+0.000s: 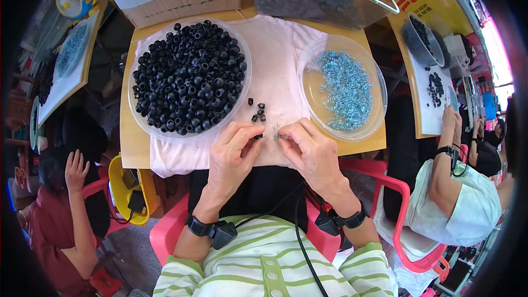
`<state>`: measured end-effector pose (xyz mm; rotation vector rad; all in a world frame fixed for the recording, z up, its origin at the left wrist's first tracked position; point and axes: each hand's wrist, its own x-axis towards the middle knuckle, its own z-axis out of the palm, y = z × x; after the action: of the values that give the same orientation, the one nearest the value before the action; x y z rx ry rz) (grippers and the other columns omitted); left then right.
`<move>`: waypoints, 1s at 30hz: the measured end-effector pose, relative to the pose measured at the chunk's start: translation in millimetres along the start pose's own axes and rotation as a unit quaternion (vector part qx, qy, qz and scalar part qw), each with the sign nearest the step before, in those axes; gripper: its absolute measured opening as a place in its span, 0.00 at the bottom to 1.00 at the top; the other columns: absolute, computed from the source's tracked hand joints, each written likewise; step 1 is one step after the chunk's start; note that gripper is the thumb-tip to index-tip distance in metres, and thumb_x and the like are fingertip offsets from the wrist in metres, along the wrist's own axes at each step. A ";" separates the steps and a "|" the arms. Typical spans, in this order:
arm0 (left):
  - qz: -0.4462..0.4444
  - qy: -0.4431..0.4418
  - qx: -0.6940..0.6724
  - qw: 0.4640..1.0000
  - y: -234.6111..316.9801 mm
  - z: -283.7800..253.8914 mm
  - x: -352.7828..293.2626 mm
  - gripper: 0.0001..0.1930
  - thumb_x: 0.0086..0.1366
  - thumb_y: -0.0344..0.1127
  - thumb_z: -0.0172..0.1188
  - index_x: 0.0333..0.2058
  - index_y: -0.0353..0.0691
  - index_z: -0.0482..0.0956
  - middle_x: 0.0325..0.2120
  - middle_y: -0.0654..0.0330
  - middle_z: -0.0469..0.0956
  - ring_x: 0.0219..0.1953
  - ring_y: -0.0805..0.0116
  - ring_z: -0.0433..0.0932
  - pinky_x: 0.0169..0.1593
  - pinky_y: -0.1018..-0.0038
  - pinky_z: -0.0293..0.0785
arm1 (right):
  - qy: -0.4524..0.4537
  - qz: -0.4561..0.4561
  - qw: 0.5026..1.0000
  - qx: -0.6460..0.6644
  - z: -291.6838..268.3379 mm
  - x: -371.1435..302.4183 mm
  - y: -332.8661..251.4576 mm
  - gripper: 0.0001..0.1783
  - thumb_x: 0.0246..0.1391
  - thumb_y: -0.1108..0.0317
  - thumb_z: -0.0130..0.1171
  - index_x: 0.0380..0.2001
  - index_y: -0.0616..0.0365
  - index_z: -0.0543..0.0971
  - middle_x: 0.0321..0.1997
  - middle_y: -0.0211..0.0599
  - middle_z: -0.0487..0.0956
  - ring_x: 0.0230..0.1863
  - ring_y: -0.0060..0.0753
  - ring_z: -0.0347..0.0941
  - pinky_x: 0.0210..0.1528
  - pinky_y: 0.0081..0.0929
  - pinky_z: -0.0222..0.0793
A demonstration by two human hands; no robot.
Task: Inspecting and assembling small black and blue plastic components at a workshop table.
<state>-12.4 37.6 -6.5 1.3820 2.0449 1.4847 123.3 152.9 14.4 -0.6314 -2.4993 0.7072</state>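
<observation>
- Head view: left hand, fingers pinching a small black bead.
- Right hand, near it, fingers pinching a tiny translucent piece.
- Just beyond, several loose black beads on pink cloth.
- Farther left, a round tub heaped with hollow black beads; right, a clear bowl of blue pieces.
- Wooden counter beneath the cloth.

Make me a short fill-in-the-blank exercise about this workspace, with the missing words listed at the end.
1. The left hand is nearer the round tub heaped with ____ beads.
2. The right hand is nearer the other round tub, whose small pieces are ____.
3. The cardboard box stands to the ____ of the clear bin.
4. The person's striped top is white and ____.

Missing words: black; blue; left; green.
</observation>
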 end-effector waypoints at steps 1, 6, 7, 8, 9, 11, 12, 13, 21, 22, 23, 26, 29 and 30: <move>0.000 0.001 -0.001 1.000 0.3 0.0 0.0 0.12 0.54 0.21 0.64 0.38 0.36 0.79 0.33 0.59 0.75 0.25 0.72 0.75 0.28 0.78 0.72 | -0.001 -0.001 1.000 -0.001 -1.0 -1.1 0.0 0.09 0.45 0.77 0.64 0.32 0.57 0.77 0.29 0.34 0.75 0.24 0.31 0.75 0.27 0.26 0.70; -0.014 0.010 -0.027 0.999 0.1 -2.1 -1.3 0.12 0.54 0.20 0.65 0.39 0.37 0.81 0.33 0.60 0.77 0.27 0.76 0.75 0.29 0.82 0.71 | -0.016 0.124 0.981 0.151 -8.6 -9.8 -5.7 0.08 0.47 0.79 0.61 0.32 0.59 0.75 0.29 0.35 0.76 0.25 0.30 0.76 0.27 0.25 0.71; -0.016 0.010 -0.029 0.999 1.8 -5.6 -1.8 0.12 0.54 0.20 0.65 0.39 0.37 0.81 0.33 0.60 0.77 0.27 0.76 0.75 0.29 0.82 0.71 | -0.018 0.125 0.981 0.150 -12.4 -9.5 -9.1 0.08 0.47 0.79 0.61 0.32 0.59 0.75 0.29 0.35 0.76 0.25 0.30 0.76 0.27 0.25 0.71; -0.005 -0.001 -0.053 0.999 4.6 -10.3 -1.8 0.13 0.54 0.20 0.65 0.39 0.37 0.82 0.33 0.60 0.77 0.29 0.75 0.75 0.30 0.82 0.71 | -0.019 0.122 0.979 0.163 -16.5 -8.7 -12.7 0.08 0.48 0.79 0.61 0.32 0.59 0.75 0.29 0.35 0.77 0.26 0.27 0.76 0.28 0.23 0.71; 0.007 -0.012 -0.077 0.997 7.1 -13.6 -2.3 0.13 0.54 0.19 0.64 0.39 0.38 0.82 0.34 0.59 0.77 0.30 0.75 0.76 0.31 0.81 0.72 | -0.020 0.119 0.977 0.176 -18.0 -9.2 -14.5 0.08 0.48 0.79 0.61 0.33 0.60 0.76 0.30 0.35 0.77 0.26 0.24 0.76 0.29 0.21 0.71; 0.003 -0.029 -0.088 0.996 14.5 -12.0 -5.5 0.14 0.53 0.19 0.64 0.39 0.38 0.82 0.34 0.59 0.77 0.31 0.74 0.76 0.31 0.81 0.72 | -0.029 0.127 0.969 0.212 -19.4 -12.4 -12.5 0.08 0.49 0.78 0.61 0.34 0.61 0.77 0.30 0.34 0.78 0.26 0.22 0.75 0.29 0.20 0.70; 0.001 -0.045 -0.097 0.994 18.1 -10.7 -5.5 0.14 0.52 0.18 0.65 0.39 0.38 0.82 0.34 0.59 0.77 0.31 0.74 0.77 0.32 0.80 0.73 | -0.037 0.131 0.959 0.248 -19.7 -12.4 -11.0 0.08 0.50 0.78 0.62 0.35 0.61 0.77 0.30 0.33 0.78 0.26 0.19 0.75 0.29 0.18 0.70; 0.006 -0.056 -0.094 0.994 22.3 -8.9 -4.6 0.15 0.52 0.18 0.65 0.40 0.40 0.83 0.34 0.59 0.77 0.31 0.73 0.77 0.32 0.80 0.74 | -0.038 0.130 0.959 0.250 -20.7 -13.4 -10.3 0.08 0.50 0.78 0.62 0.35 0.61 0.77 0.30 0.33 0.78 0.26 0.19 0.75 0.29 0.18 0.70; 0.059 -0.034 -0.066 0.995 14.6 -3.9 -8.2 0.15 0.51 0.20 0.66 0.38 0.41 0.83 0.34 0.60 0.77 0.32 0.70 0.78 0.31 0.78 0.74 | -0.105 0.262 0.861 0.423 -23.9 -16.9 -13.9 0.07 0.57 0.70 0.59 0.37 0.63 0.78 0.31 0.27 0.79 0.23 0.10 0.69 0.22 0.11 0.64; 0.066 -0.030 -0.065 0.995 15.1 -3.1 -8.1 0.14 0.51 0.20 0.67 0.38 0.41 0.83 0.34 0.60 0.77 0.32 0.70 0.78 0.31 0.78 0.74 | -0.107 0.262 0.861 0.422 -22.4 -18.4 -11.7 0.07 0.57 0.70 0.59 0.37 0.63 0.78 0.31 0.27 0.79 0.23 0.10 0.69 0.22 0.11 0.64; 0.072 -0.026 -0.064 0.995 15.8 -2.1 -8.0 0.14 0.51 0.21 0.67 0.37 0.41 0.83 0.34 0.60 0.77 0.32 0.70 0.78 0.31 0.78 0.74 | -0.100 0.257 0.863 0.424 -20.8 -19.9 -9.1 0.08 0.58 0.69 0.59 0.37 0.63 0.78 0.30 0.27 0.79 0.21 0.09 0.68 0.20 0.10 0.63; 0.087 -0.025 -0.066 0.994 13.0 -1.9 -10.1 0.14 0.51 0.21 0.67 0.37 0.41 0.83 0.33 0.60 0.77 0.31 0.69 0.78 0.31 0.78 0.74 | -0.094 0.256 0.860 0.431 -17.3 -20.2 -7.9 0.09 0.58 0.68 0.60 0.37 0.62 0.78 0.29 0.27 0.79 0.20 0.08 0.67 0.19 0.09 0.62; 0.072 -0.017 -0.048 0.996 13.4 -0.8 -8.7 0.13 0.51 0.21 0.67 0.36 0.41 0.83 0.33 0.60 0.77 0.30 0.70 0.78 0.30 0.79 0.74 | -0.095 0.260 0.862 0.425 -17.2 -18.8 -7.4 0.09 0.58 0.67 0.60 0.38 0.62 0.79 0.29 0.27 0.79 0.20 0.08 0.67 0.19 0.09 0.63; 0.073 -0.019 -0.047 0.996 12.8 -0.8 -8.8 0.13 0.51 0.21 0.67 0.36 0.41 0.83 0.33 0.60 0.77 0.30 0.70 0.78 0.30 0.79 0.74 | -0.097 0.258 0.866 0.418 -16.8 -18.5 -7.0 0.10 0.58 0.67 0.60 0.38 0.62 0.79 0.28 0.26 0.79 0.20 0.08 0.67 0.19 0.09 0.63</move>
<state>-1.5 30.4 1.9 1.5379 1.8606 1.5772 144.8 143.7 25.6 -0.8984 -1.8564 1.9760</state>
